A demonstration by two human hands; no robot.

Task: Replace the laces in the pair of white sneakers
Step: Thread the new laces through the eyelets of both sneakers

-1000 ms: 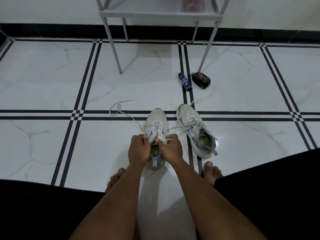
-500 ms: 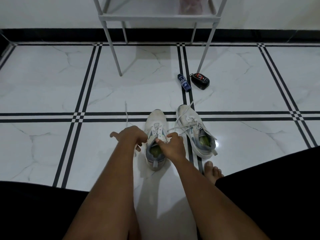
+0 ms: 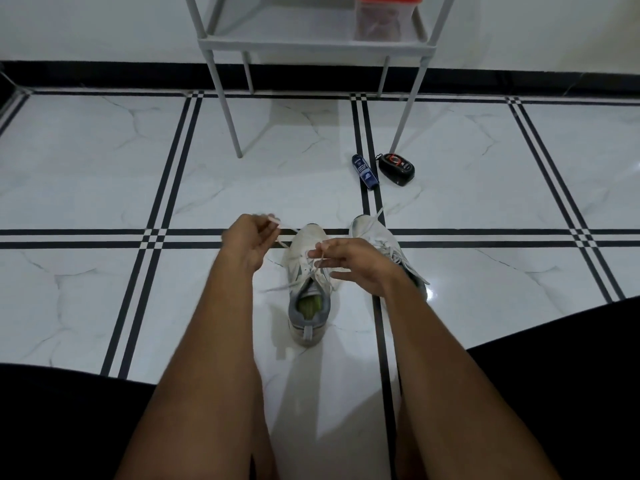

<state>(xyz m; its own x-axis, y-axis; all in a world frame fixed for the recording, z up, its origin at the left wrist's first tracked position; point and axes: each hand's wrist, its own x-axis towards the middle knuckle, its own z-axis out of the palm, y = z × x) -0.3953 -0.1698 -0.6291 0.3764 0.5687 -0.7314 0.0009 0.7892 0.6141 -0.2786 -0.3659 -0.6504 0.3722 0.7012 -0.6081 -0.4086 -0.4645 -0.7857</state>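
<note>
Two white sneakers stand on the tiled floor with their toes pointing away from me. The left sneaker (image 3: pixel 308 296) has a grey heel and a green insole, and its white lace (image 3: pixel 282 242) is loose. My left hand (image 3: pixel 247 242) is raised left of the toe and pinches one lace end. My right hand (image 3: pixel 349 263) hovers over the eyelets and pinches another part of the lace between thumb and finger. The right sneaker (image 3: pixel 372 232) lies behind my right hand, partly hidden, with its own lace loose.
A dark blue tube (image 3: pixel 365 170) and a black and red case (image 3: pixel 396 169) lie on the floor beyond the sneakers. A grey metal rack (image 3: pixel 311 46) stands at the back wall, holding a container with a red lid (image 3: pixel 384 17). My dark-clothed knees fill both lower corners.
My left hand has swung up and to the left, drawing the lace out from the left sneaker. My right hand has lifted off the tongue and moved a little to the right.
</note>
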